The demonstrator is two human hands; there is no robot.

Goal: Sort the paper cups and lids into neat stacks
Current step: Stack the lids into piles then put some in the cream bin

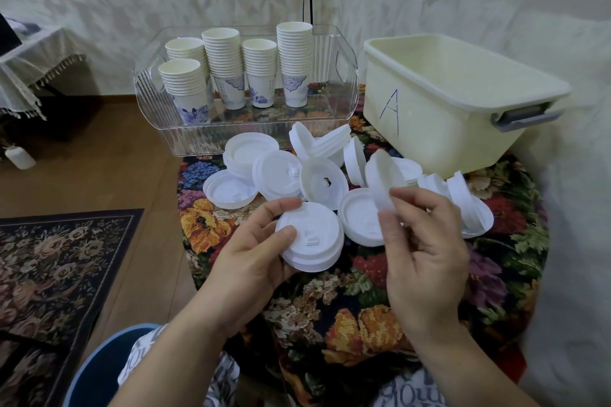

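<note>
The left hand (pixel 251 251) grips a short stack of lids (pixel 310 238), thumb on top. Just beside it, the right hand (pixel 426 248) pinches one tilted lid (pixel 383 182). Loose lids (pixel 274 172) lie beyond both hands, before a clear bin (pixel 344 76) of stacked cups (pixel 294 63).

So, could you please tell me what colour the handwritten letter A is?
Blue, on the cream plastic bin; head view.

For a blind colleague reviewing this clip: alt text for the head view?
The left hand holds a small stack of lids while the right hand pinches one lid above loose lids; stacked cups stand in a clear bin.
</note>
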